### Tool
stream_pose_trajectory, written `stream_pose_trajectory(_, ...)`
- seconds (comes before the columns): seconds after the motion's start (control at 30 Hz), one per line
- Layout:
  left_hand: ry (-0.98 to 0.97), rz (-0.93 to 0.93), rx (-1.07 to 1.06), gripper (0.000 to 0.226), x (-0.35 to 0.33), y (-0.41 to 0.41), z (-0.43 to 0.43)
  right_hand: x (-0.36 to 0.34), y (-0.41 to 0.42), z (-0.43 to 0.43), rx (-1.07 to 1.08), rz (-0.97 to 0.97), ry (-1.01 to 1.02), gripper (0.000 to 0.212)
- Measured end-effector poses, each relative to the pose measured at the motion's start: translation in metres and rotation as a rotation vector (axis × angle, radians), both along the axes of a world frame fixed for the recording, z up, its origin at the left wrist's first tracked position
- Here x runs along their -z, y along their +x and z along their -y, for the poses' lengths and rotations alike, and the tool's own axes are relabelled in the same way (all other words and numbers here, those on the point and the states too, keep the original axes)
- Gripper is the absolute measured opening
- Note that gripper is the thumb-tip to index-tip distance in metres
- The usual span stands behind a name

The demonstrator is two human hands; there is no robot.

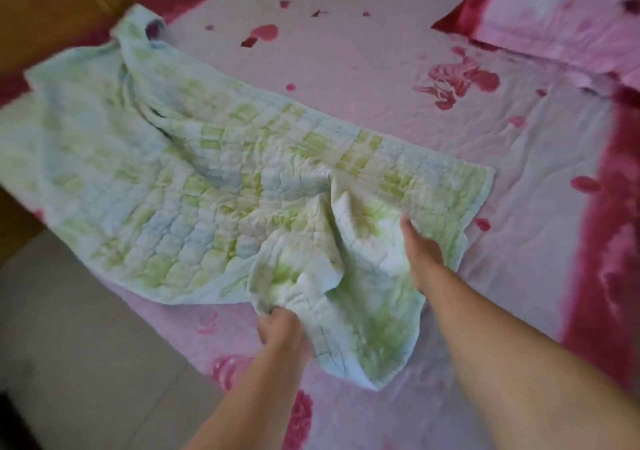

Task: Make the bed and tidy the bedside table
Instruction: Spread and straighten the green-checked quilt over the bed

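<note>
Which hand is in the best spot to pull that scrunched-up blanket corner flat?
Probably the left hand. It already grips the scrunched corner of the blanket at the near edge of the bed. The right hand seems to hold a fold farther in, so it can steady that.

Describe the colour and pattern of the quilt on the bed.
Pale blue and white quilt with light green checks, stitched in squares; head view.
</note>
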State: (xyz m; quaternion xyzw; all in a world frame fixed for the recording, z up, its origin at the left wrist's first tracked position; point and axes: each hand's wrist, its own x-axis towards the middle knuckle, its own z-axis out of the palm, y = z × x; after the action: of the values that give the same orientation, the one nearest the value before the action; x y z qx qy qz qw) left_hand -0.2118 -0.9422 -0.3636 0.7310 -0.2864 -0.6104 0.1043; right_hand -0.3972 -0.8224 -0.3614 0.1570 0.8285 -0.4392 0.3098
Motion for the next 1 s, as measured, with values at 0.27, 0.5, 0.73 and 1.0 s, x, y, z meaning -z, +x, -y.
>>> stream_pose_trajectory(0.27,0.254,-0.402,0.084,0.053,-0.045,0.045,-0.123,-0.042,0.016,-0.075,-0.692,-0.187,0.608,0.042)
stream_pose_trajectory(0.5,0.228,-0.178,-0.034,0.030,-0.030,0.098,-0.221,-0.072,0.051,-0.118,-0.530,-0.412,0.272,0.039)
stream_pose_trajectory(0.73,0.177,-0.061,-0.085,0.026,-0.018,0.127,-0.260,-0.068,0.083,-0.150,-0.595,-0.456,0.287,0.040)
stream_pose_trajectory(1.0,0.121,-0.064,-0.282,0.027,-0.010,0.116,-0.276,-0.068,0.060,-0.160,-0.747,-0.485,0.339,0.046)
